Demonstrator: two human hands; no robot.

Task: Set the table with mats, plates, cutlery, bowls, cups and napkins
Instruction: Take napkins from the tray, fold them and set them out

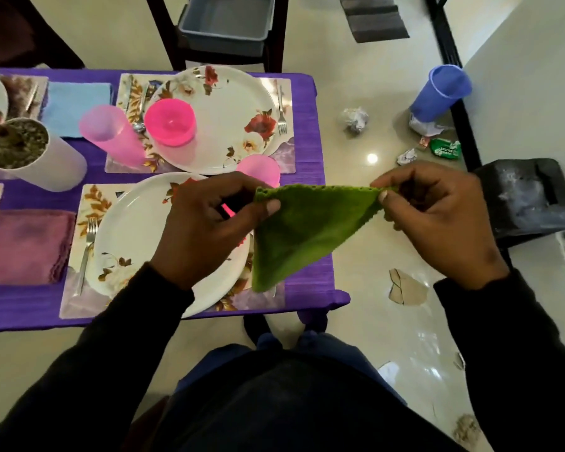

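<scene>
A green napkin, folded into a triangle, hangs stretched between my two hands above the table's right end. My left hand pinches its left corner and my right hand pinches its right corner. Under my left hand lies the near floral plate on a mat, with a fork to its left. The far plate carries a pink bowl, with a fork at its right, a spoon at its left and a pink cup beside it. Another pink cup stands behind the napkin.
A purple napkin and a light blue napkin lie on the purple tablecloth. A white pot with a plant stands at the left. On the floor to the right are a blue cup, crumpled litter and a black box. A grey tub rests on a far chair.
</scene>
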